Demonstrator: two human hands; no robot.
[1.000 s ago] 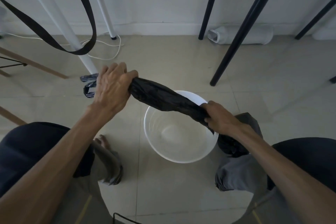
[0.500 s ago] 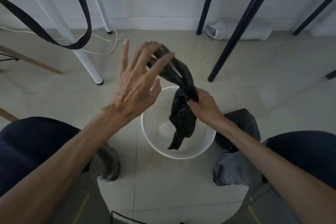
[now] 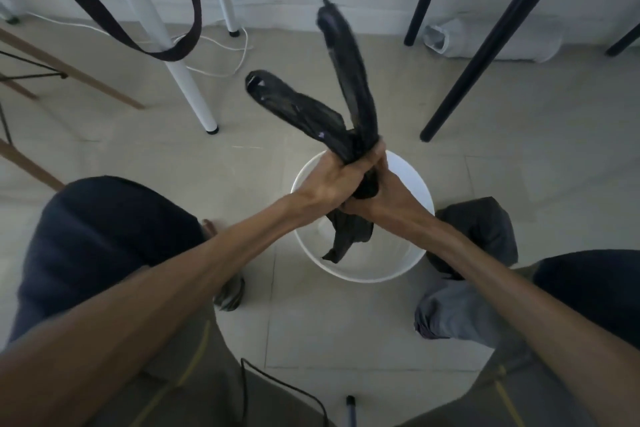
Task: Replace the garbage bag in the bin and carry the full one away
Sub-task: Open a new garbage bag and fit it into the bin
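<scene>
Pale floor tiles (image 3: 485,184) are forming the ground, with a white wall running behind the white bin (image 3: 412,184), which is serving as the landmark. White furniture legs (image 3: 187,80) are standing beyond the bin to its left; black legs (image 3: 485,55) are standing beyond it to its right. A dark strap (image 3: 180,10) is hanging above the white legs, and a white cable (image 3: 235,59) is lying on the tiles near them.

Directly above the bin's mouth, the left hand (image 3: 332,184) and the right hand (image 3: 384,198) are pressing together, both with fingers curled tightly around a twisted black garbage bag (image 3: 349,87). Two ends of the bag are projecting up and away from the fists, past the bin's far rim; a third, looser portion is dangling from below the hands into the bin's interior, which is otherwise appearing bare and unlined. The person's knees are flanking the bin on either side.

Judged from this arrangement, the step in hand is the preparation of the fresh liner: the bag is being gathered or shaken out before fitting. The next move is likely calling for locating the bag's open edge, separating its layers, spreading the mouth wide, and lowering it into the bin so the edge can fold over the rim. No full bag is identifiable beside the bin.
</scene>
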